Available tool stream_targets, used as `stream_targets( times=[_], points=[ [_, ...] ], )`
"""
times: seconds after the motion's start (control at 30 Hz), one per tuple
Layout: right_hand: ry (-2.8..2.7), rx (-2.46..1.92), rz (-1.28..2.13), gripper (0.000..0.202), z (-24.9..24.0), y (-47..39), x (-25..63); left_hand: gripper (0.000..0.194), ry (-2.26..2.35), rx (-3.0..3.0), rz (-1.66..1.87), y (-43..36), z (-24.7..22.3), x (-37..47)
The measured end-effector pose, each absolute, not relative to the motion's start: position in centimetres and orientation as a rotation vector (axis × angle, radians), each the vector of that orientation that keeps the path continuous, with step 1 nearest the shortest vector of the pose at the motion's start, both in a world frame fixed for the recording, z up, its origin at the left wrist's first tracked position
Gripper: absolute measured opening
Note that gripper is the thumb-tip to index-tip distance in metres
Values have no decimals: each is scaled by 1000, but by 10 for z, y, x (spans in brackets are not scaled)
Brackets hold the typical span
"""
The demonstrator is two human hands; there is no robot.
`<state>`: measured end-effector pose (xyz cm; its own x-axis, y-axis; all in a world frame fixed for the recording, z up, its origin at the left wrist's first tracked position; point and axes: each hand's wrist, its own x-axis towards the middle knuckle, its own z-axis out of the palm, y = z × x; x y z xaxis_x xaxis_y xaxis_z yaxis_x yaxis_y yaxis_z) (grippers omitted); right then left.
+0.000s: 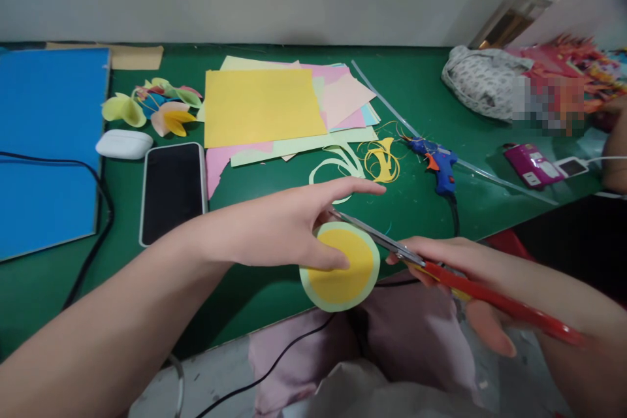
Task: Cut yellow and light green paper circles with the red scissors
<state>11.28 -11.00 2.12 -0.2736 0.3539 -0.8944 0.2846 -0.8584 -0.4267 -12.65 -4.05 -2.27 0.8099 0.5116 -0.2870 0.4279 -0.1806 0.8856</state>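
My left hand (304,222) pinches a paper disc (355,268), its thumb lying across the top face. The disc is yellow in the middle with a pale green ring round it. In my right hand (441,255) is a pair of scissors (465,282) with red handles. Their metal blades point left, along the disc's upper edge, and the tips reach under my left hand. Whether the blades touch the paper I cannot tell. Beyond my left hand lie curled pale green paper strips (343,160) and thin yellow offcuts (382,160).
A stack of coloured paper (264,108) lies toward the wall. To its left are paper petals (174,119), a white earbud case (124,144), a phone (174,189) and a blue board (49,144). A blue glue gun (438,163) and a purple device (531,165) lie right, near another person's arm (614,150).
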Motion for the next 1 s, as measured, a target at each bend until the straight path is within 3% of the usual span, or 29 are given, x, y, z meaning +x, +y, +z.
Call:
stream_targets(
  times=[0.23, 0.43, 0.6, 1.0],
  points=[
    [-662, -1896, 2333, 12, 23, -103, 110, 73, 719, 1808, 55, -41, -21, -126],
    [-720, -2000, 2320, 24, 27, -103, 109, 74, 711, 1820, 31, -40, -21, -125],
    [-685, -2023, 2297, 20, 29, -102, 109, 75, 709, 1798, -11, -39, -21, -126],
    [-1340, -1805, 2363, 35, 22, -103, 126, 74, 694, 1840, -35, -40, -22, -126]
  ],
)
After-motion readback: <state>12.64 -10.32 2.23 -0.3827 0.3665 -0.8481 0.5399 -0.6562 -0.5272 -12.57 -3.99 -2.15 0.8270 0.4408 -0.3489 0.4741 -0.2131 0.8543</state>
